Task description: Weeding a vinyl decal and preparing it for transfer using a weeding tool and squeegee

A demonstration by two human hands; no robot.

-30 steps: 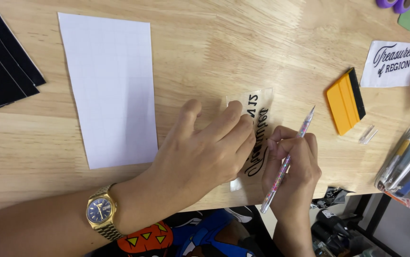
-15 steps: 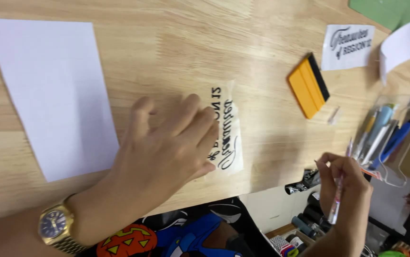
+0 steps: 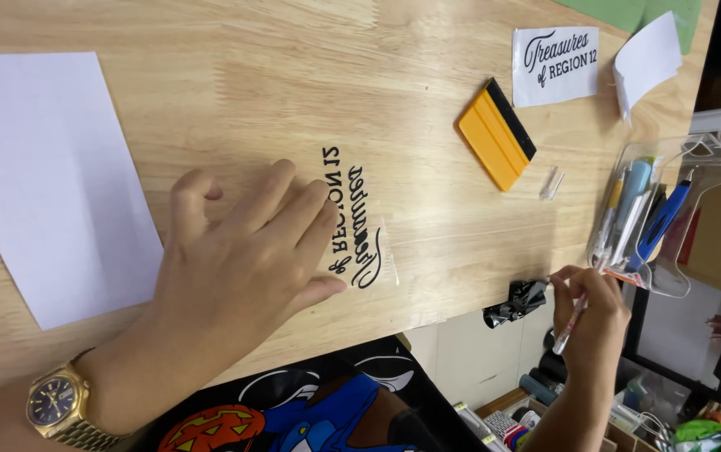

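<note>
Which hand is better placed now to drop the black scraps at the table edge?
Probably the right hand: holding a weeding pen, it touches the crumpled black scraps. The left hand presses the clear lettering sheet.

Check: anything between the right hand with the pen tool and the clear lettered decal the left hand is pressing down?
Nothing visible. Bare wooden table lies between the right hand and the decal; the left hand covers the decal's near-left edge.

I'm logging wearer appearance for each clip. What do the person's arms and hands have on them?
The left hand is bare, with a gold-coloured wristwatch with a dark blue dial and metal link band at its wrist. The right hand is bare too, no ring or sleeve visible on either forearm.
</note>
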